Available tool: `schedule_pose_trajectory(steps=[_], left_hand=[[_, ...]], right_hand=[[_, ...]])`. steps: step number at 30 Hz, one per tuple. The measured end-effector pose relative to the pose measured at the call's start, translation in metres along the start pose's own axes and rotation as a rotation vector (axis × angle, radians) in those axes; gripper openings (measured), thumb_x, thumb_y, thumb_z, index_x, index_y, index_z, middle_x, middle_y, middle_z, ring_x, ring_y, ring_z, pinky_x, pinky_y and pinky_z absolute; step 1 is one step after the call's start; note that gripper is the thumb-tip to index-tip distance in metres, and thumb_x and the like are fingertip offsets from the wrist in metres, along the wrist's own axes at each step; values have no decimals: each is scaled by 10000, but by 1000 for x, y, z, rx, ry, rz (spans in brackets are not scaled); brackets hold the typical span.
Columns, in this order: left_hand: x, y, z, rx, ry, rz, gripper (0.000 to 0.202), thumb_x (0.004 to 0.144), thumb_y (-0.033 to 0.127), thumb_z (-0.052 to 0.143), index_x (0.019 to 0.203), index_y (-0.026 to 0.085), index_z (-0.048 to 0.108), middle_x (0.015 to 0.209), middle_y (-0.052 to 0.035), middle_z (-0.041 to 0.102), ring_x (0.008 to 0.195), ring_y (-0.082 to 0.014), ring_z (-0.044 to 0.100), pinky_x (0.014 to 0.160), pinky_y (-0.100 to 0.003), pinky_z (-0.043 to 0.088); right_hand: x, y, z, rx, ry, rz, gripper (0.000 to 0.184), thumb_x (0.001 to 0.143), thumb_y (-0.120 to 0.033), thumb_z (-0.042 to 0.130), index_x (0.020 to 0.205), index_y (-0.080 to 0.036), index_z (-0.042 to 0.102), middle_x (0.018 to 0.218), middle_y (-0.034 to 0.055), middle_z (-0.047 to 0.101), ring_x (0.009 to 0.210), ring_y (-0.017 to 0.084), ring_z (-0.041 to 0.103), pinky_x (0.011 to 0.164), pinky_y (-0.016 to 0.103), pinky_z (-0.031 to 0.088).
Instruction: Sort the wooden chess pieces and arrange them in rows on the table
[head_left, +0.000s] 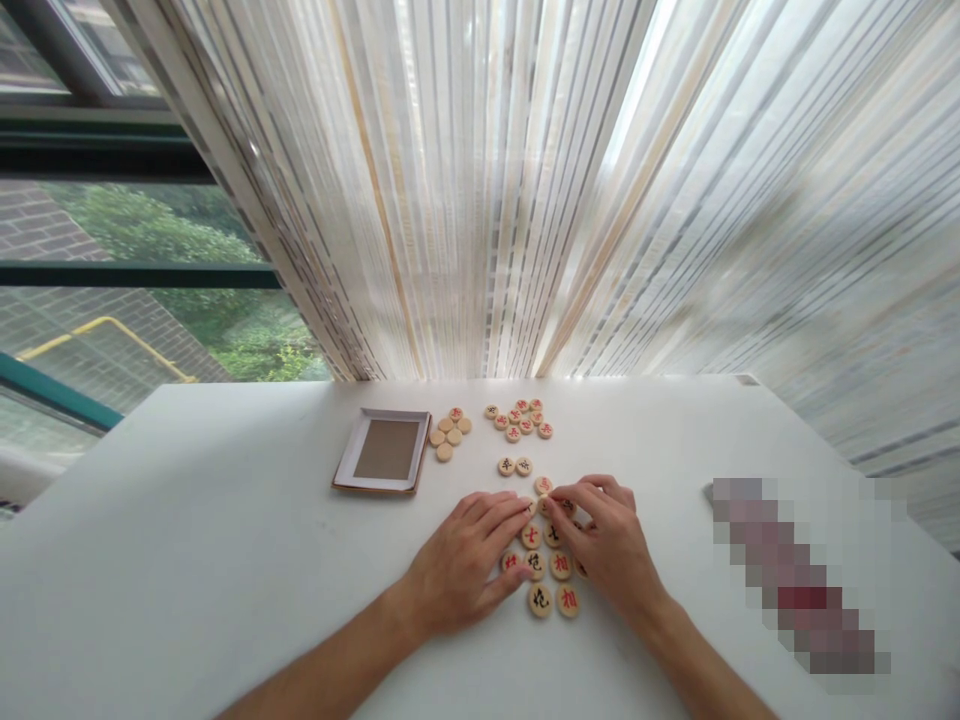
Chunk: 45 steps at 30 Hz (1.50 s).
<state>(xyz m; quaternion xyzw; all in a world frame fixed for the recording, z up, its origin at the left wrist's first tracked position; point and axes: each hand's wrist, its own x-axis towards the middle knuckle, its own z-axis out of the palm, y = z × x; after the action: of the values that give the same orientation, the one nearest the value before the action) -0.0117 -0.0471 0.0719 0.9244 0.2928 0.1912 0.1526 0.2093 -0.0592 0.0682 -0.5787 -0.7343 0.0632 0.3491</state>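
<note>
Round wooden chess discs with red or black characters lie in a cluster (551, 585) on the white table (187, 560), between my hands. My left hand (465, 565) rests flat with its fingers stretched over the cluster's left side, fingertips touching a disc. My right hand (604, 535) curls over the right side and pinches one disc (543, 506) at its fingertips. Just beyond lies a single red-marked disc (543, 485), and two more discs (514, 466) sit farther off.
A shallow white box lid (384, 452) with a brown inside lies at the back left. Beside it is a group of blank-faced discs (450, 432) and a group of red-marked discs (521, 419). A blurred-out object (795, 575) lies at the right. Striped curtains hang behind.
</note>
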Motion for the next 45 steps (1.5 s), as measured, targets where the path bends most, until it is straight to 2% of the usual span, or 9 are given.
schedule_pose_trajectory(steps=[5,10,19,33,45], left_hand=[[0,0,0,-2,5,-5,520,969,411,484,1425,168,423,1439,-91,495,1322,-251,422,1130,-438,346],[0,0,0,-5,7,-2,529,969,426,483,1425,166,423,1441,-95,495,1322,-256,424,1126,-445,346],[0,0,0,-22,9,-13,528,969,432,480,1426,173,424,1444,-88,497,1329,-255,423,1127,-446,341],[1,0,-1,-15,18,-1,534,964,441,485,1426,181,425,1425,-101,515,1316,-257,445,1111,-454,364],[1,1,-3,-17,3,-11,529,966,425,487,1432,183,418,1437,-97,501,1320,-255,437,1123,-452,351]], right_hand=[[-2,0,0,-21,12,-21,41,900,-247,645,879,-252,680,799,6,706,903,241,570,857,407,359],[-3,1,-9,-12,9,-99,78,911,-222,620,934,-247,689,893,22,715,920,236,564,865,402,384],[-1,4,-19,-22,-87,-244,150,904,-200,614,946,-286,729,975,0,736,955,229,570,856,392,396],[-1,5,-17,-12,-112,-251,154,913,-193,599,971,-277,715,1005,-14,752,987,221,589,887,399,382],[-4,8,-15,-83,-155,-261,223,921,-208,588,1096,-301,691,1023,10,721,993,227,586,881,404,392]])
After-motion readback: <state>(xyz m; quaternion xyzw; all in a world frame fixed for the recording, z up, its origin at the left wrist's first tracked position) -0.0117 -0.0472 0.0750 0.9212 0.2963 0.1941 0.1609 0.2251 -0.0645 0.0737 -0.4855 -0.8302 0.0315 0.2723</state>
